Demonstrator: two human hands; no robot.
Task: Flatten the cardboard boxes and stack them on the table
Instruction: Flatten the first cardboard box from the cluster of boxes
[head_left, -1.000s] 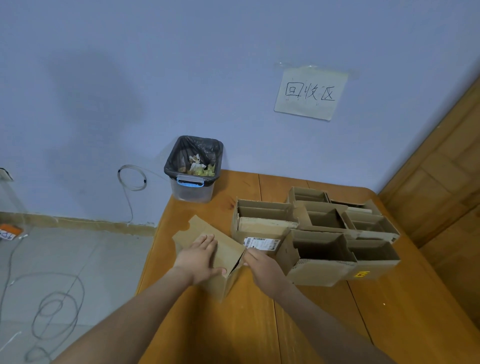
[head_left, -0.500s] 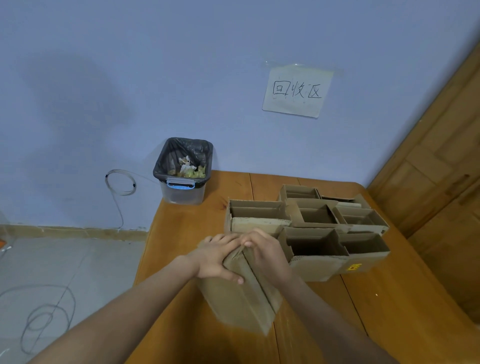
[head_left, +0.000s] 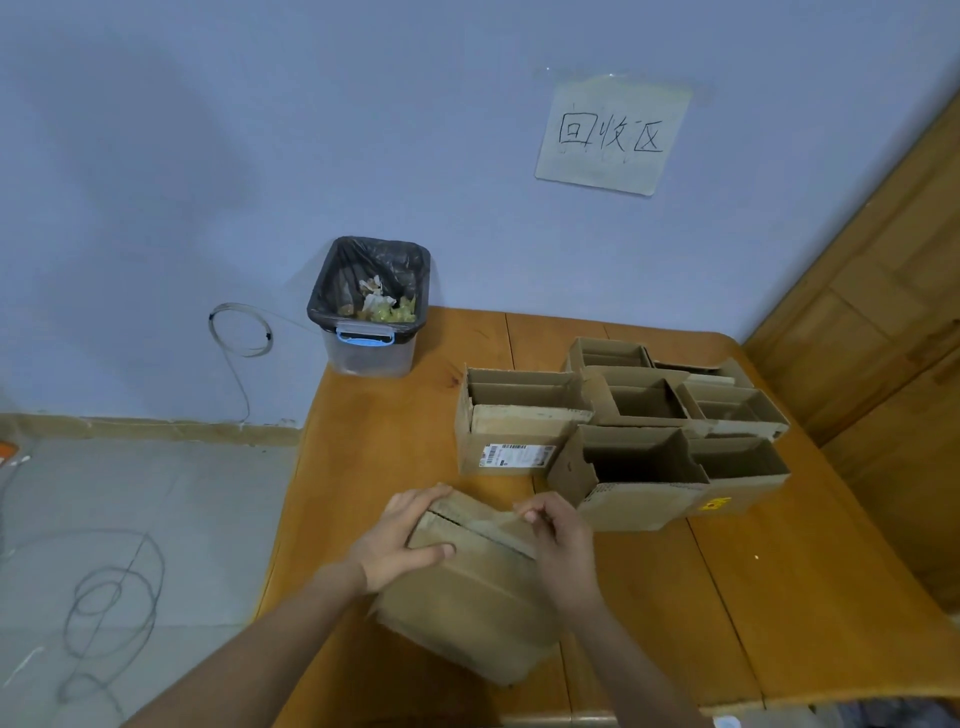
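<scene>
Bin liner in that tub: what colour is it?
Black, seen in the head view: the bin liner lines a clear plastic tub.

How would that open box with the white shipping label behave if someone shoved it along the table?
The labelled cardboard box would probably slide rather than roll: it sits flat on the smooth wooden table. It likely weighs little, being thin cardboard, open-topped, with only a board inside. Its walls may flex, since the flaps are undone.

Folded brown cardboard box (head_left: 467, 603), flaps pressed together, tilted on the wooden table (head_left: 779, 597), clasped at its top edge between the fingers (head_left: 421, 506) of both hands. Beyond the fingertips, a cluster of open brown cardboard boxes (head_left: 623, 421), upright, touching one another.
</scene>
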